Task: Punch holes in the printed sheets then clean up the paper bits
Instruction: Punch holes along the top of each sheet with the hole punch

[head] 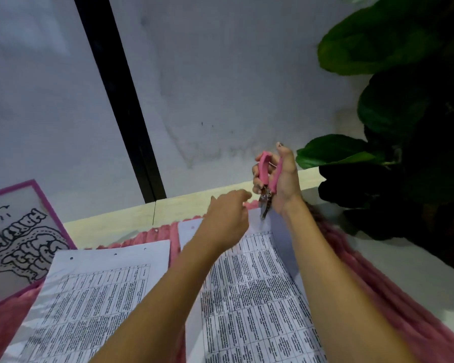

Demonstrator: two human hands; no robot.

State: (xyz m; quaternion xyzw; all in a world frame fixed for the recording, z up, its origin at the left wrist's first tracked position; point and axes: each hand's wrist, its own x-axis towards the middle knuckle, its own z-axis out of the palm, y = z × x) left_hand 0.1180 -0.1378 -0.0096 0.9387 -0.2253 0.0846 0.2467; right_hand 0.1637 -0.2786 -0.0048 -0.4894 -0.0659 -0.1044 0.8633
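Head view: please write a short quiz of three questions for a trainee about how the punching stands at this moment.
1. True or false: the pink punch lies flat on the left sheet.
2. How many holes show along the far edge of the left sheet? A one, B three, C six.
3. Fill in: the punch's metal head is at the far edge of the ___ sheet.
Key: 1 false, the right hand grips it; 2 B; 3 the right sheet.
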